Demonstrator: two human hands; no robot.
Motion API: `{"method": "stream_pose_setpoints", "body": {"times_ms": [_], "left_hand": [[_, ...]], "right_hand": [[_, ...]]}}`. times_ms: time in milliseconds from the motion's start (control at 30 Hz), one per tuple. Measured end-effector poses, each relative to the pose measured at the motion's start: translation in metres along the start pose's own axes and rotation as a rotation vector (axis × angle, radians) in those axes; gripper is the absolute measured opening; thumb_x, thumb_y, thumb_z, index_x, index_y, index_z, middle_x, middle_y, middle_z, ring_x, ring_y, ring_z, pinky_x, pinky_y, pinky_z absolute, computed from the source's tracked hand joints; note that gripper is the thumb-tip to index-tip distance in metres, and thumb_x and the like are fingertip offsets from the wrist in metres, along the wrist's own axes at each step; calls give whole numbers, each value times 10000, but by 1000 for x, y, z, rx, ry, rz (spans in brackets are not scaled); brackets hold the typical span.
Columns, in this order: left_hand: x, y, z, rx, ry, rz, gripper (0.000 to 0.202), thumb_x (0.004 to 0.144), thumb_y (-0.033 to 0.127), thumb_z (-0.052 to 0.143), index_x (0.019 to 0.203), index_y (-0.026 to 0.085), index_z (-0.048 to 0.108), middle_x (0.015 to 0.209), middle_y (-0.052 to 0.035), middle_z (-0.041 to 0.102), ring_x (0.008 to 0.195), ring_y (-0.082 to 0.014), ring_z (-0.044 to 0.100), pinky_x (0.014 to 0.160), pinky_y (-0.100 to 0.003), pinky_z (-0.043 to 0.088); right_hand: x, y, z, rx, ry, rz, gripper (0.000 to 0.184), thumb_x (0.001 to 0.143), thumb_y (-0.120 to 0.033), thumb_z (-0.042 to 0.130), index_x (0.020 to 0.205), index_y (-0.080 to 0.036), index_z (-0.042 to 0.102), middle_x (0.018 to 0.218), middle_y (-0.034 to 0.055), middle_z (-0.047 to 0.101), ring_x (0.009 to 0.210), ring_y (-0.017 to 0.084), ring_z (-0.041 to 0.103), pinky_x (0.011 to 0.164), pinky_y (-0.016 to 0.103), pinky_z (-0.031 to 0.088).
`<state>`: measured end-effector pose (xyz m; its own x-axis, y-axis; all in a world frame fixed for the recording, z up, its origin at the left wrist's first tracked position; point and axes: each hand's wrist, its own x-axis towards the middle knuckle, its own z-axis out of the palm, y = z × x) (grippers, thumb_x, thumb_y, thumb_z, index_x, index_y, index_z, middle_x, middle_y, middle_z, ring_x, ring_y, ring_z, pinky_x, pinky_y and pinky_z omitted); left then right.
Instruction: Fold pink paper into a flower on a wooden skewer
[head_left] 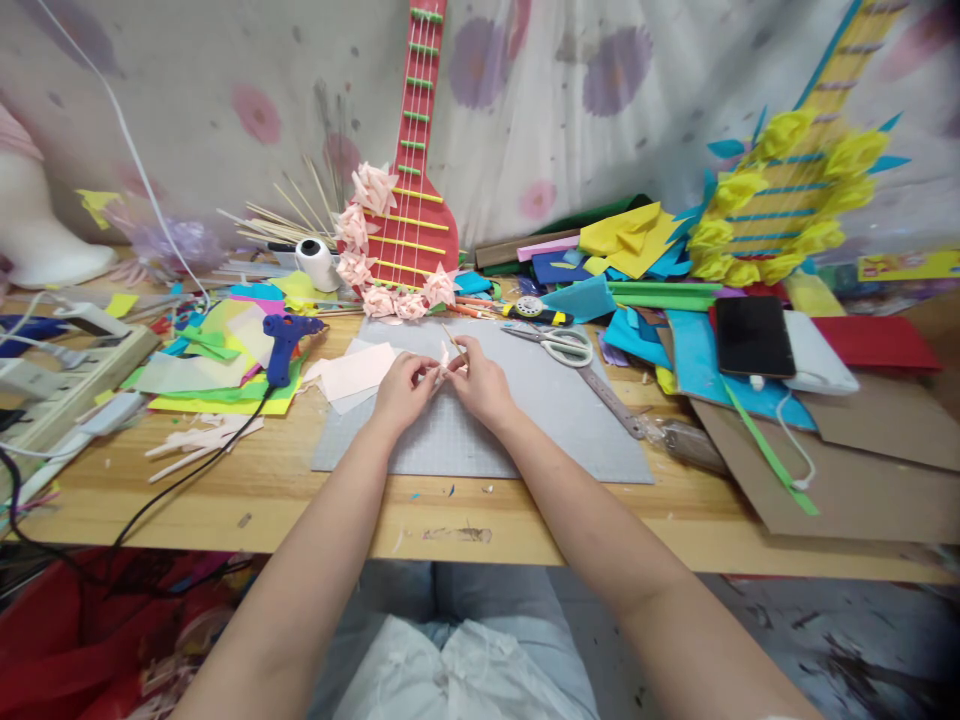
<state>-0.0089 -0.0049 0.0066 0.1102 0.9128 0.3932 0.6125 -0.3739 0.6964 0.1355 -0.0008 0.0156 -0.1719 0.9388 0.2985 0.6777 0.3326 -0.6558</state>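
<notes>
Over the grey cutting mat (442, 455), my left hand (405, 392) and my right hand (481, 385) meet fingertip to fingertip. Between them they pinch a small pale pink paper piece (444, 357), pointed at the top and partly hidden by the fingers. A thin wooden stick (452, 338) pokes out at a slant from my right fingers. Flat pale pink paper sheets (352, 372) lie left of my left hand. Beyond the hands a red paper guitar (414, 225) stands upright, edged with pink paper flowers (375, 190).
Scissors (566, 347), a metal ruler (611, 402) and a yellow-black cutter (536, 312) lie to the right. At left, a blue glue gun (281, 350) rests on coloured paper, its cord crossing the table. A power strip (112, 370), phone (754, 338) and yellow-flowered guitar (772, 215) stand around.
</notes>
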Motion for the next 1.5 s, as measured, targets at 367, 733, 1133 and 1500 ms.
{"method": "stream_pose_setpoints", "body": {"times_ms": [367,733,1133,1500], "left_hand": [[2,-5,3,7,-35,-41,98,771,232,484,718,172,541,719,-8,456,684,-116,447,648,-260,376],[-2,-1,0,-65,-4,-9,225,700,308,584,885,183,562,792,-8,478,592,-81,422,582,-238,400],[-1,-3,2,-86,162,-59,379,636,356,645,926,204,455,914,-18,498,771,-121,469,574,-230,401],[-1,4,5,-50,65,7,208,719,351,577,832,212,473,787,1,548,775,-138,494,631,-256,380]], "right_hand": [[6,9,-19,26,-87,-26,340,789,-363,467,1105,-241,430,933,5,618,727,121,565,657,249,406],[6,12,-35,-321,-128,-142,258,847,-341,392,899,-232,621,911,32,623,881,154,530,715,249,367],[-2,-2,-32,-315,-160,-141,142,826,-277,428,890,-201,529,877,42,601,760,145,534,625,237,333],[-2,-2,-29,-279,-151,-191,213,823,-369,438,780,-184,535,835,27,555,726,117,492,620,225,325]]}}
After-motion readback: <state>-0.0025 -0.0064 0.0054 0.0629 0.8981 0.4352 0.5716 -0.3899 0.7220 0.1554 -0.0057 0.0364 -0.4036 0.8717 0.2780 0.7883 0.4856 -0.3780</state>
